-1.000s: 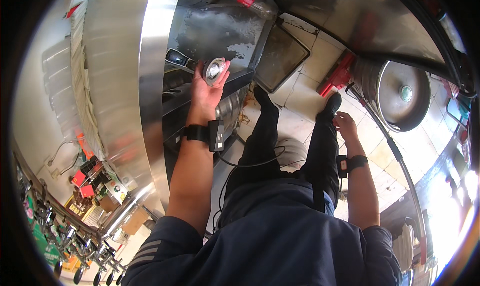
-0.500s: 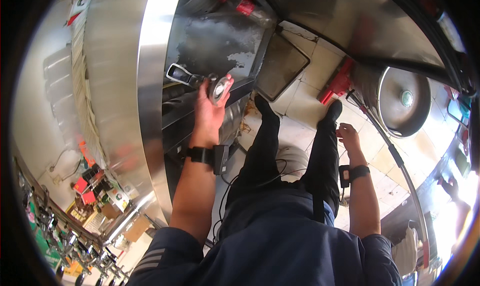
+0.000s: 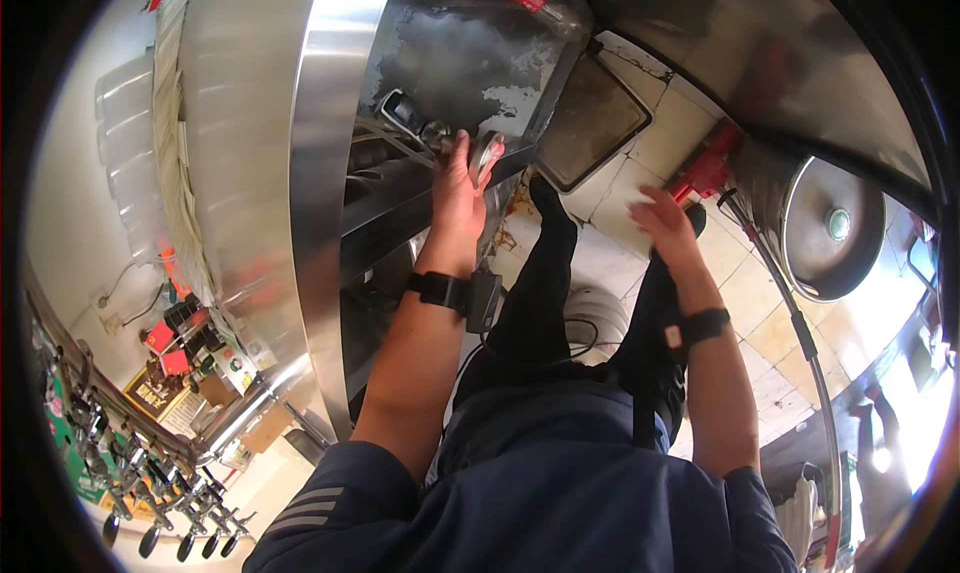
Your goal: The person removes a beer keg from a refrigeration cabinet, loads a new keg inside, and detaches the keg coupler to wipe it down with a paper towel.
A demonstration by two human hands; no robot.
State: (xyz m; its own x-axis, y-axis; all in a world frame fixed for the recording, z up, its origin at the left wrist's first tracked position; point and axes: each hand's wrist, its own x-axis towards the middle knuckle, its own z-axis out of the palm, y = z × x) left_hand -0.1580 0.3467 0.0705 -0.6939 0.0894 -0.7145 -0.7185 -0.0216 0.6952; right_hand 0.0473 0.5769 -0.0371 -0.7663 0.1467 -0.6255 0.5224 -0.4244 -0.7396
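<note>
Probably heavy, stiff and slick, this silver disc-ended metal fitting (image 3: pixel 485 157) sits grasped in my left grip (image 3: pixel 459 195), best held behind its rim; right grip (image 3: pixel 668 229): loose, empty.

The silver disc-shaped metal fitting (image 3: pixel 481 157) was finished smooth and glossy; the grey flat metal panel (image 3: pixel 450 58) was covered in matt patches; the silver round keg (image 3: pixel 815 233) was made of satin metal.
</note>
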